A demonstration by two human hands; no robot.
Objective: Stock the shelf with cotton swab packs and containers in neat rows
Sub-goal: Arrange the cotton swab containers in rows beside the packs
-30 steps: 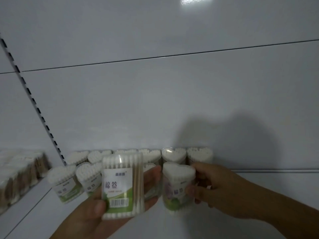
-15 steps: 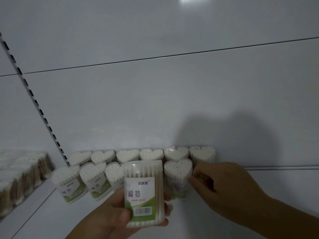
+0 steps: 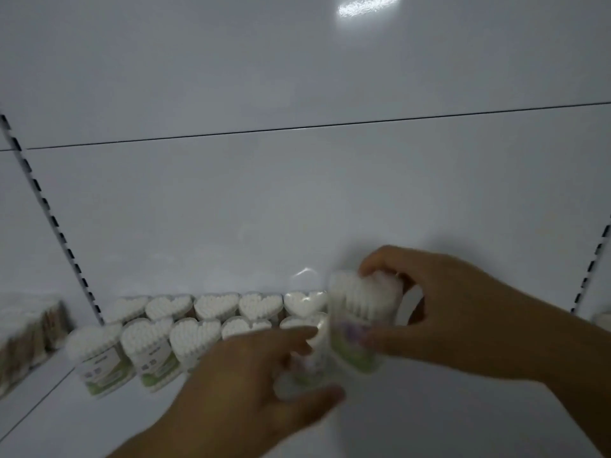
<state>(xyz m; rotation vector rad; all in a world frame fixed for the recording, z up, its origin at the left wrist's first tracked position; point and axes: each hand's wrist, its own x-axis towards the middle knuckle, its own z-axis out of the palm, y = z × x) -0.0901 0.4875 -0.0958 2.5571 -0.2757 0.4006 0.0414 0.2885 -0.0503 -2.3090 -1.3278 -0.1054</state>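
While motion smears much of the view, a person works at a white shelf w/ cotton swabs. Far left, beyond a slotted upright, a bundle of swab packs w/ brownish sticks lies in the next bay, out of focus. Right of that upright, heart-shaped tubs stand in two lines before the back panel. The back row is against the panel and the front row stands just ahead of it. The tubs are side by side, cotton tips up, w/ green-and-white labels facing out.

At ctr, the left hand extends from the lower edge, index finger on top and thumb underneath. Its grip is closed on a blurred container at the right end of the front row. Whether that tub rests on the shelf or is lifted can't be told.

Just beside it, the right hand extends from the right edge, fingers curled over the top and thumb on the label. Its grip holds a swab container w/ a purple-and-green label, slightly tilted, at the right end of the rows in front of the panel. Its base is near the shelf; contact unclear. Far right, a second upright marks the bay's edge.
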